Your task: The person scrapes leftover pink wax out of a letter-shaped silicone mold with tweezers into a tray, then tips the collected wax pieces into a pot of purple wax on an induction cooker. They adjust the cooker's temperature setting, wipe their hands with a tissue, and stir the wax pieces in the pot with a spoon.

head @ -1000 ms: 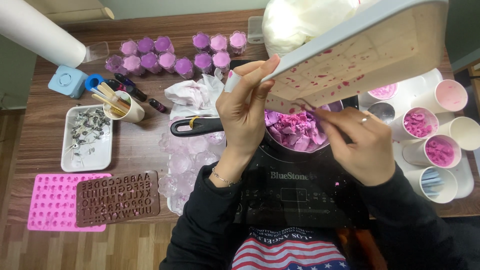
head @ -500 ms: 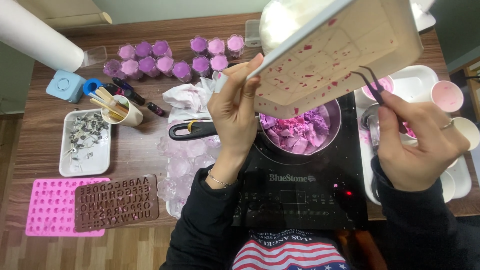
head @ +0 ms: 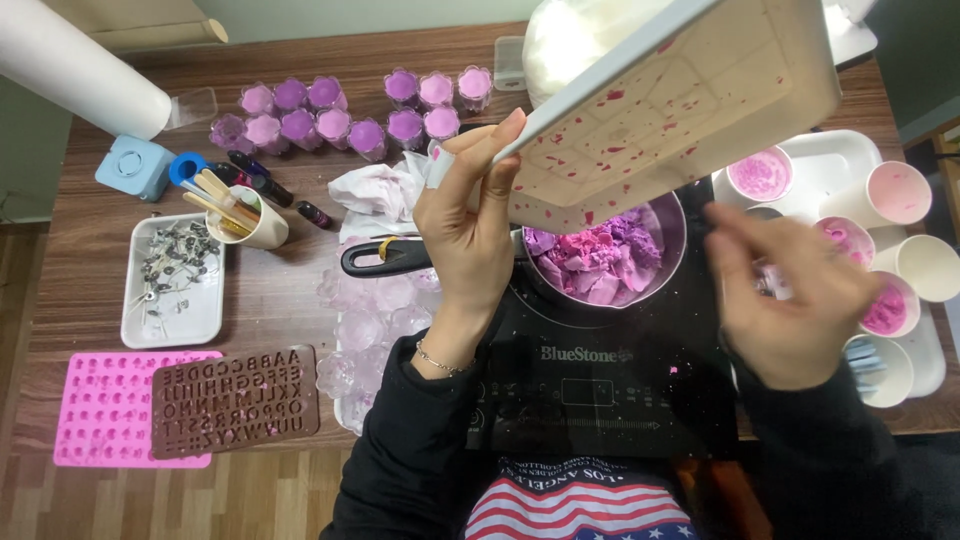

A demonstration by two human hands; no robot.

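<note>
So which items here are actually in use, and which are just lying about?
In use: left hand holding white mould tray tilted over pot of pink wax chunks on cooktop; right hand, blurred.
Lying about: letter mould, pink mould, wick tray, purple candles.

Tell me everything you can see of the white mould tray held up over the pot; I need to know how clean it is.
The white mould tray is a flat rectangular slab, apparently silicone or plastic, with a faint grid of square cells on the face turned down toward the camera. Pink and magenta specks and smears dot that face. It is tilted, raised above the pot of pink wax chunks. The left hand grips its lower left edge, fingertips on the rim. The right hand, blurred, is apart from it.
</note>
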